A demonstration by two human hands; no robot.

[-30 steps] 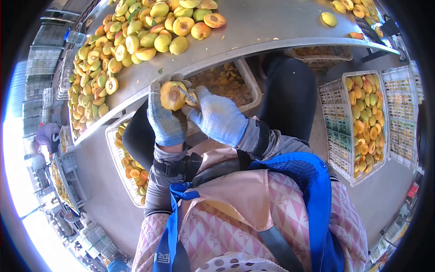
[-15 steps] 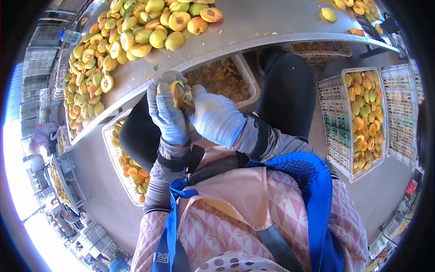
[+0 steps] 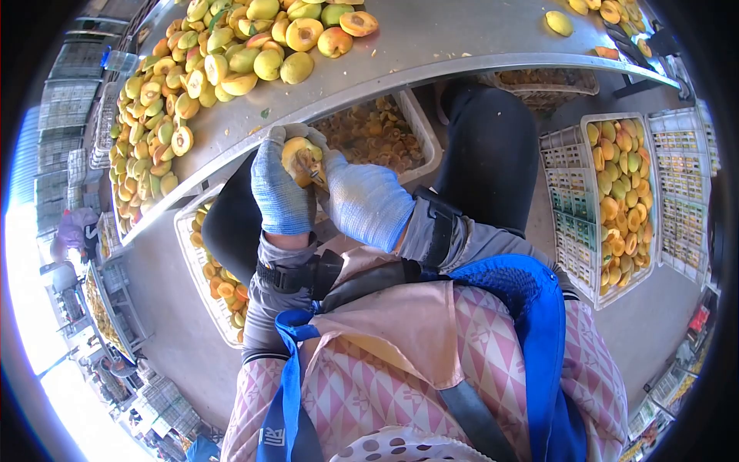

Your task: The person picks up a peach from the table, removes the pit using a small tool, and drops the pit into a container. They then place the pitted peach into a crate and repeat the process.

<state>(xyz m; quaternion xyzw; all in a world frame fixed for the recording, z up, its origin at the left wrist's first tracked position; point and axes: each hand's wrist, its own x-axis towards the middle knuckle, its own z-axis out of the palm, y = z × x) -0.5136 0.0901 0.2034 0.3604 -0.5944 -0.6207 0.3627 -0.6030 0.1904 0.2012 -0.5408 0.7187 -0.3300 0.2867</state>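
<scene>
My left hand (image 3: 279, 189), in a blue knit glove, grips a yellow peach (image 3: 296, 152) in front of my chest, just below the edge of the steel table (image 3: 431, 42). My right hand (image 3: 362, 202), gloved the same way, holds a small metal pitting tool (image 3: 310, 173) pressed into the fruit's cut face. Both hands touch the peach. A heap of whole and halved peaches (image 3: 208, 69) lies on the table above my hands.
A white crate of pitted halves (image 3: 377, 131) sits under the table beyond my hands, another crate of halves (image 3: 219, 285) by my left knee. A white crate of peaches (image 3: 620, 200) stands on the floor at right. Another person (image 3: 73, 231) stands far left.
The peach has turned in my left hand: its cut face showed, then tilted edge-on, and now faces up again. My right hand keeps the tool in the fruit and has shifted slightly.
</scene>
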